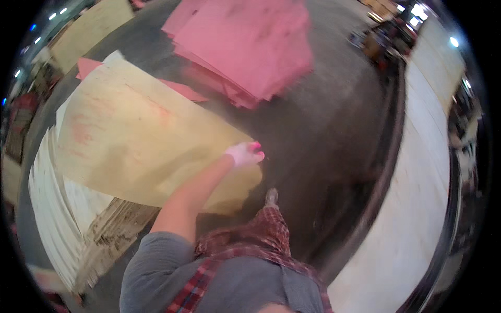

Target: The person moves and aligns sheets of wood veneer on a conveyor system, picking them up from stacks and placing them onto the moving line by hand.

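Observation:
My left hand (246, 154), in a white glove with bright pink fingertips, is at the near right corner of a large thin cream-yellow sheet (130, 125). Its fingers look curled round the sheet's edge, though blur hides the exact grip. Faint reddish smears mark the sheet, and my arm passes above it. The sheet lies over a stack of thin whitish sheets (49, 208) with ragged brown layered edges (117, 229), and its corner reaches past that stack. My right hand is out of view.
Ahead sits a stack of pink sheets (245, 41) with uneven corners. Pink pieces (182, 90) poke out beyond the cream sheet. Along my right runs a long pale surface (402, 208) with a dark edge. Dark concrete floor (323, 120) lies between, with my shoe (271, 196) on it.

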`<state>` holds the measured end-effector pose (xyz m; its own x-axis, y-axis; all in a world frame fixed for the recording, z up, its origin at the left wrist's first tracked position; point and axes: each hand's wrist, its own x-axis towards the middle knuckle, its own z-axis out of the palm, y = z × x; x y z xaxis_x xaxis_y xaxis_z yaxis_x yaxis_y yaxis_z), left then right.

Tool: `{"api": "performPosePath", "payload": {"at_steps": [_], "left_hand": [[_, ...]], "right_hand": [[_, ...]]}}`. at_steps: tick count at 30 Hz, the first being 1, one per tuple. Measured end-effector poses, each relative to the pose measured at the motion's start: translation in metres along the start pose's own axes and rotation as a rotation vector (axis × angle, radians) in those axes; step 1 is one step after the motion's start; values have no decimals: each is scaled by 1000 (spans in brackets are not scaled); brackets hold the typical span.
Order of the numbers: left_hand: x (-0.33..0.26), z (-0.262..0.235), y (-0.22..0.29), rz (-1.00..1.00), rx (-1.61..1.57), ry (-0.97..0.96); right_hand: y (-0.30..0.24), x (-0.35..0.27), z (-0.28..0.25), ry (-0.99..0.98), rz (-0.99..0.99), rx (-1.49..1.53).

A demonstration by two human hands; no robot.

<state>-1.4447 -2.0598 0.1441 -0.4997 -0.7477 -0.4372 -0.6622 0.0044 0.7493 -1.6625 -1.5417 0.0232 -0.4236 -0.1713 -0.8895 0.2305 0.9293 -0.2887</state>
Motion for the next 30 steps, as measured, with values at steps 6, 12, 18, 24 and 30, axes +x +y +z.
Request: {"api": "performPosePath", "payload": {"at_steps": [6,12,18,24,30], "left_hand": [[100,-107,-12,-340,-113,303],[183,-287,-73,-477,-24,585],[312,-467,-69,-666,445,898],[460,-618,-85,-720,363,1128],[493,-685,-71,-719,637,775]], "right_hand": [[-331,99,-110,78,-149,-370],[-650,145,-116,-102,-457,-67],[-839,155,-19,-288,-613,-87],[-985,243,74,-437,-438,-159],[-1227,171,216,-493,-731,-160]]}}
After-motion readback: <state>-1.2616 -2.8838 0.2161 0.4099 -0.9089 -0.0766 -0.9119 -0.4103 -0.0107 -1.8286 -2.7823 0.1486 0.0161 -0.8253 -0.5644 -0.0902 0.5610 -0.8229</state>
